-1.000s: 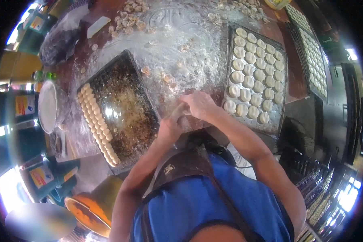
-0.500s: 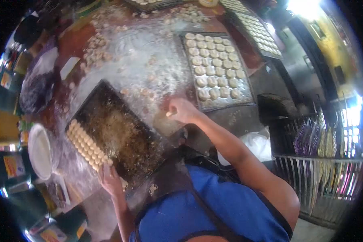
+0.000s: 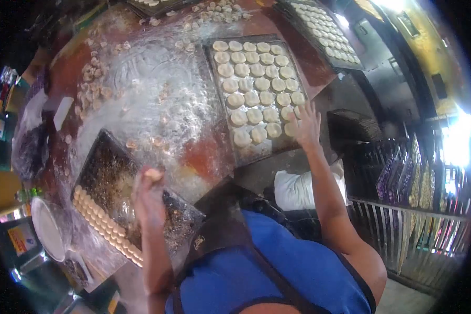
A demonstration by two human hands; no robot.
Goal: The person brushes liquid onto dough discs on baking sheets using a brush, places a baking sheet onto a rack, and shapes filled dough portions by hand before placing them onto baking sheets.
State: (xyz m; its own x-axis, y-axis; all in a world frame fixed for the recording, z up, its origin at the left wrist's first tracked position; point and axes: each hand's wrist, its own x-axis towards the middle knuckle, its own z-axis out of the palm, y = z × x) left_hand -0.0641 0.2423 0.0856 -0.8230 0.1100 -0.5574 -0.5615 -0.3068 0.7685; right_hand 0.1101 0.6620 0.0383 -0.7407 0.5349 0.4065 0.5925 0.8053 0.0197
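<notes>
My left hand (image 3: 150, 201) is raised over the dark baking tray (image 3: 108, 157), its fingers closed on a small piece of dough (image 3: 153, 174). Several tight rows of small dough balls (image 3: 102, 222) line the left side of that tray. My right hand (image 3: 307, 125) reaches to the lower right edge of a second tray (image 3: 256, 156), fingers spread out and partly covering the dough rounds there. Flattened dough rounds (image 3: 266, 98) stand in rows across this tray.
Loose dough pieces (image 3: 94, 73) lie scattered on the floured red table (image 3: 146, 89). A third filled tray (image 3: 324, 31) is at the far right. At the left are a pale round basin (image 3: 49, 228) and a white rectangular piece (image 3: 63, 113). A white bag (image 3: 293, 191) lies beside my right arm.
My right hand has moved from the table right and up to the tray of rounds, its fingers spreading. The left hand has risen from the dough rows with a dough piece. The view has shifted.
</notes>
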